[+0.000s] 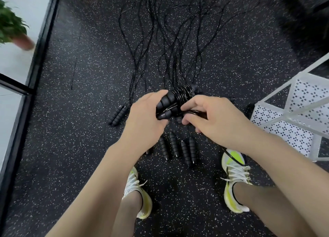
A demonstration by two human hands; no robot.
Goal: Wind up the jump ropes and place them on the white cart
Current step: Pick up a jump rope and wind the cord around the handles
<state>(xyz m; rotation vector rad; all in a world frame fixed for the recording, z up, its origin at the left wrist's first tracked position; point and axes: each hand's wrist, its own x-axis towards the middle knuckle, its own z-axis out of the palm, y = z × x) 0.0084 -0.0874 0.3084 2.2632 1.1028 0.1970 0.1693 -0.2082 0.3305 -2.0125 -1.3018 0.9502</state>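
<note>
My left hand grips the ribbed black handles of a jump rope, whose cord is wound in shiny coils around them. My right hand pinches a loop of that cord just right of the bundle. Both hands hover above the speckled black floor. Below them lie several more black handles side by side, and another pair of handles lies to the left. Their loose cords trail away across the floor in a tangle. The white cart with perforated shelves stands at the right.
My two feet in white and yellow sneakers stand on the floor below the handles. A black window frame runs along the left, with a potted plant behind the glass. A dark object fills the top right corner.
</note>
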